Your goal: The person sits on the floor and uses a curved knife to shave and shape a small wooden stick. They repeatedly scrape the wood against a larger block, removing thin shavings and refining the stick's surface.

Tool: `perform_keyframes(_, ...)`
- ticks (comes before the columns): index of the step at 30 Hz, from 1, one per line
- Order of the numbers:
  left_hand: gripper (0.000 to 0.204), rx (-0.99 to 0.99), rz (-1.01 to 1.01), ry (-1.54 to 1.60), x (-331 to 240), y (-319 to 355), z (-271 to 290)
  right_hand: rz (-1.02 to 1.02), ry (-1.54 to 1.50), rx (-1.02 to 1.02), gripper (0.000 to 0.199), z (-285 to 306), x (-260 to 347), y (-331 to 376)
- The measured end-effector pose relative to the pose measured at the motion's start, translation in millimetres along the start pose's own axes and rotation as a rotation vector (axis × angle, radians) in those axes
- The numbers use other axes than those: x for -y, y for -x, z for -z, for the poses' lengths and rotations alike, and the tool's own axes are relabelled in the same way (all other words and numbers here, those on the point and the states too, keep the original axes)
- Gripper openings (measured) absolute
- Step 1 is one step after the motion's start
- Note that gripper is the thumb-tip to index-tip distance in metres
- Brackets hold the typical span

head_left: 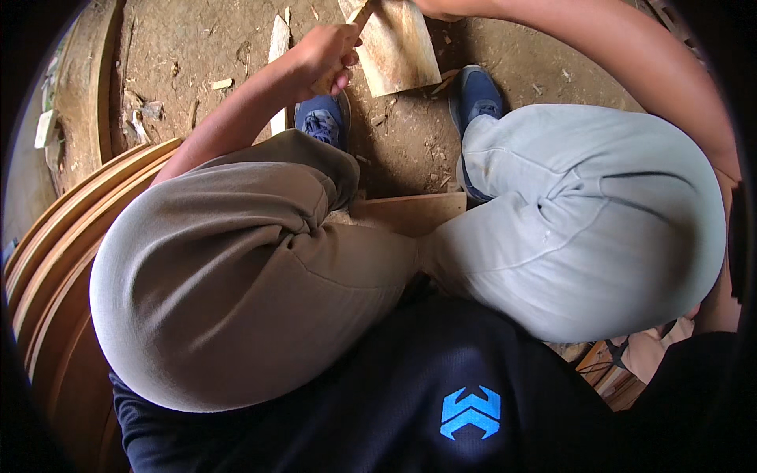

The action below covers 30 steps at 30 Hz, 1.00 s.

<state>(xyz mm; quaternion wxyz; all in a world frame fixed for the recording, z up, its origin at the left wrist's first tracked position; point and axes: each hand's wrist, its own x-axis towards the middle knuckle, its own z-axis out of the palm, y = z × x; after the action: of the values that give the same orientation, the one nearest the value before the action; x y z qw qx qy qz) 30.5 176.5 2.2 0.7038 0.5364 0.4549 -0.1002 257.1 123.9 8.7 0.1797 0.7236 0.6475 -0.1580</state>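
Apparently for control, left grip [327, 54] closes round wooden stick [363, 14] near board's [398, 51] left edge; board lies on ground [197, 47] beyond shoes [478, 94]. Right grip [441, 6] cropped above; cannot tell closure.

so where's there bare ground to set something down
Apart from chips, ground is free between left shoe and right shoe, below the board, and between right shoe, right forearm and knee. Crowded: top centre, where left hand, stick and board bunch together, and lower left, stacked with curved planks.
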Motion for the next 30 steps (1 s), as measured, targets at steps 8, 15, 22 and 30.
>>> perform_keyframes(8,0.033,0.035,-0.004,0.1,1,4,1,0.011,0.244,0.031,0.03,-6,14,2)
perform_keyframes(15,0.038,0.015,-0.016,0.089,2,7,-3,-0.114,-0.143,0.427,0.03,26,4,-2)
perform_keyframes(22,0.044,-0.028,-0.062,-0.016,2,12,-5,-0.095,-0.214,0.767,0.029,56,-17,-11)
perform_keyframes(30,0.041,-0.027,-0.04,-0.01,5,9,-2,-0.147,0.048,0.574,0.029,43,16,-9)
